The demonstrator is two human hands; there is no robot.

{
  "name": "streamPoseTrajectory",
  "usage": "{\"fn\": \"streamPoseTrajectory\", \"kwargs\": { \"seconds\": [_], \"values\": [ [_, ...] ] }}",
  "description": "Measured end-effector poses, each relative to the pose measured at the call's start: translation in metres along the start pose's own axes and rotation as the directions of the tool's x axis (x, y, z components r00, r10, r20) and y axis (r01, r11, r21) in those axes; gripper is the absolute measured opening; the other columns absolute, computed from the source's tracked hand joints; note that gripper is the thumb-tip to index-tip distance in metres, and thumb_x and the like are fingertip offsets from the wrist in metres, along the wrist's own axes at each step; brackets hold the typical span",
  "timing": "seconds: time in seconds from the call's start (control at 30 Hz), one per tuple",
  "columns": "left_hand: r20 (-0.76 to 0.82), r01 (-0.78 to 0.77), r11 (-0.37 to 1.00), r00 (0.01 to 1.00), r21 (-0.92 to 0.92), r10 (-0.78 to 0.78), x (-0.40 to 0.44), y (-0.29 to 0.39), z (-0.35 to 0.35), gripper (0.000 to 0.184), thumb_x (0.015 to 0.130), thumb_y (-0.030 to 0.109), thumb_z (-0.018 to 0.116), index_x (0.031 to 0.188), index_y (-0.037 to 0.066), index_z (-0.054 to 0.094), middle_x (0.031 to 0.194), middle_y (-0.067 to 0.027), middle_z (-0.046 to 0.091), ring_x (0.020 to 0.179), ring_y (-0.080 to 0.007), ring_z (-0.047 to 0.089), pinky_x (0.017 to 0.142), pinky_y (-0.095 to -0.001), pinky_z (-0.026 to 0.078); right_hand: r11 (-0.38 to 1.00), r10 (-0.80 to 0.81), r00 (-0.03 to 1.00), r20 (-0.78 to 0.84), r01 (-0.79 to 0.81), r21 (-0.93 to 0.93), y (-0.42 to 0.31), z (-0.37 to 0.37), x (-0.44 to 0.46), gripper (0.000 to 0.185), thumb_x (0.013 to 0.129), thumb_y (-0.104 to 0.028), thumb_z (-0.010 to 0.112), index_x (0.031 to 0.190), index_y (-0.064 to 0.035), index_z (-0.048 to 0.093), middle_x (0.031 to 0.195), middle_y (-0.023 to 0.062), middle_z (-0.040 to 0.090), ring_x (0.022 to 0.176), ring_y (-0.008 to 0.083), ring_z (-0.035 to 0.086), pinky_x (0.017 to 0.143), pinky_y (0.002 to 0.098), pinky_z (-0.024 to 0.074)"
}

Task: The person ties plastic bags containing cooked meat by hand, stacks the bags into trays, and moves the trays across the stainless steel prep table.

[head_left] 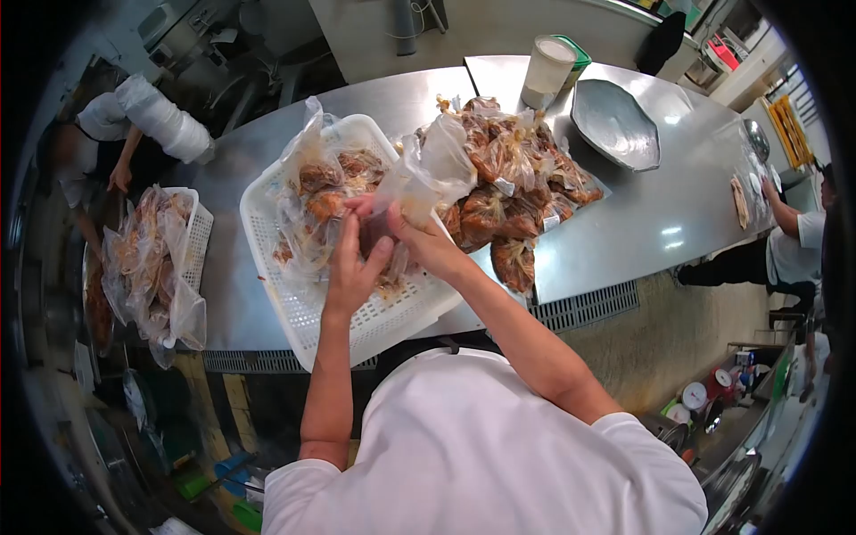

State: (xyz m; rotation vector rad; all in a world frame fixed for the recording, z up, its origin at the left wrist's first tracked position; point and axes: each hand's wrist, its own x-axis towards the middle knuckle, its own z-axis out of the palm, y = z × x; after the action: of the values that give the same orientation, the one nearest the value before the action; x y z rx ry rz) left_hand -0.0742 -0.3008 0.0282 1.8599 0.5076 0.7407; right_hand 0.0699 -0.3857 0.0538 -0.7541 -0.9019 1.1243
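Both hands are over a white perforated basket that holds clear plastic bags of reddish-brown food. My left hand is beside a clear bag, its fingers apart and pointing up; whether it grips the plastic is hard to tell. Fingers of my right hand are closed on a clear plastic bag, whose loose upper part spreads above the basket's right rim. To the right lies a pile of filled, tied bags on the steel table.
A grey dish and a tub of white contents stand behind the pile. At the left, a co-worker is near another basket of bags. Another person works at the right end.
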Motion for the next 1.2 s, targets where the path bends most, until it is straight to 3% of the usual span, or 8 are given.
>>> {"fn": "streamPoseTrajectory", "kwargs": {
  "seconds": [0.17,0.27,0.57,0.77,0.83,0.97,1.03,1.2],
  "values": [
    [-0.070,0.119,0.914,0.985,-0.389,-0.158,-0.005,0.011,0.003,0.055,0.092,0.017,0.072,0.138,0.000,0.048,0.132,-0.0114,0.057,0.120,-0.0204,0.056,0.104,-0.0340,0.044,0.963,0.121,0.988,-0.100,-0.141,-0.229,0.010,0.011,0.003,0.037,0.099,-0.018,0.052,0.131,-0.0014,0.057,0.144,0.0093,0.055,0.132,0.0245,0.050,0.115,0.0410,0.0349],
    [-0.256,-0.018,0.999,0.966,0.048,0.030,-0.017,-0.020,0.009,0.054,0.090,0.015,0.073,0.137,0.001,0.049,0.127,-0.0098,0.059,0.116,-0.0191,0.058,0.100,-0.0320,0.046,0.742,-0.455,0.886,0.088,0.431,-0.514,0.011,0.020,0.006,0.042,0.086,-0.017,0.065,0.125,-0.0027,0.062,0.135,0.0167,0.061,0.130,0.0346,0.052,0.115,0.0457,0.0322],
    [0.006,0.166,0.919,0.985,-0.357,-0.175,-0.022,0.020,-0.003,0.078,0.085,0.007,0.075,0.150,0.004,0.031,0.145,-0.0117,0.047,0.123,-0.0217,0.055,0.105,-0.0342,0.045,0.947,-0.202,0.959,-0.199,0.139,-0.290,0.020,0.021,0.007,0.026,0.083,-0.010,0.070,0.107,-0.0010,0.070,0.090,0.0102,0.074,0.084,0.0180,0.070,0.079,0.0323,0.0532],
    [-0.246,0.070,0.899,0.950,-0.433,-0.192,0.006,0.015,-0.017,0.029,0.101,0.018,0.061,0.126,0.005,0.054,0.096,-0.0069,0.068,0.087,-0.0165,0.065,0.090,-0.0300,0.050,0.450,-0.037,0.999,-0.037,-0.016,-0.893,0.035,0.028,-0.006,0.012,0.094,-0.011,0.063,0.092,0.0006,0.062,0.084,0.0123,0.068,0.075,0.0243,0.066,0.067,0.0374,0.0516],
    [0.005,0.049,0.284,0.988,-0.958,-0.154,0.010,-0.008,-0.053,0.021,0.104,0.027,0.057,0.112,0.007,0.058,0.067,0.0004,0.054,0.061,-0.0122,0.055,0.074,-0.0285,0.051,0.673,0.116,0.993,0.031,-0.055,-0.738,0.032,0.025,-0.015,0.021,0.098,-0.017,0.057,0.088,0.0013,0.060,0.080,0.0207,0.066,0.070,0.0388,0.062,0.066,0.0454,0.0511],
    [-0.006,0.015,0.291,0.997,-0.957,-0.073,0.009,0.012,-0.081,0.029,0.098,0.028,0.067,0.117,0.008,0.058,0.068,0.0000,0.049,0.065,-0.0112,0.051,0.079,-0.0288,0.050,0.660,0.075,0.996,0.055,-0.008,-0.751,0.030,0.025,-0.015,0.022,0.099,-0.018,0.056,0.086,-0.0005,0.060,0.075,0.0233,0.064,0.067,0.0445,0.062,0.063,0.0514,0.0493],
    [-0.434,-0.168,0.957,0.863,0.239,0.259,0.011,0.056,-0.071,0.044,0.088,0.029,0.077,0.120,0.007,0.057,0.077,-0.0034,0.056,0.073,-0.0164,0.058,0.079,-0.0331,0.051,0.594,-0.013,0.998,0.058,0.054,-0.803,0.037,0.017,-0.014,0.020,0.098,-0.016,0.058,0.085,-0.0012,0.059,0.069,0.0223,0.060,0.066,0.0435,0.061,0.063,0.0493,0.0481],
    [0.334,-0.502,0.447,0.852,0.741,0.403,0.005,0.076,-0.044,0.040,0.084,0.020,0.078,0.115,0.003,0.060,0.083,-0.0073,0.062,0.084,-0.0246,0.064,0.076,-0.0412,0.051,0.330,-0.070,0.965,0.254,0.263,-0.907,0.024,0.000,0.000,0.011,0.088,-0.014,0.067,0.087,-0.0037,0.064,0.077,0.0179,0.063,0.077,0.0373,0.064,0.081,0.0448,0.0455]
  ]
}}
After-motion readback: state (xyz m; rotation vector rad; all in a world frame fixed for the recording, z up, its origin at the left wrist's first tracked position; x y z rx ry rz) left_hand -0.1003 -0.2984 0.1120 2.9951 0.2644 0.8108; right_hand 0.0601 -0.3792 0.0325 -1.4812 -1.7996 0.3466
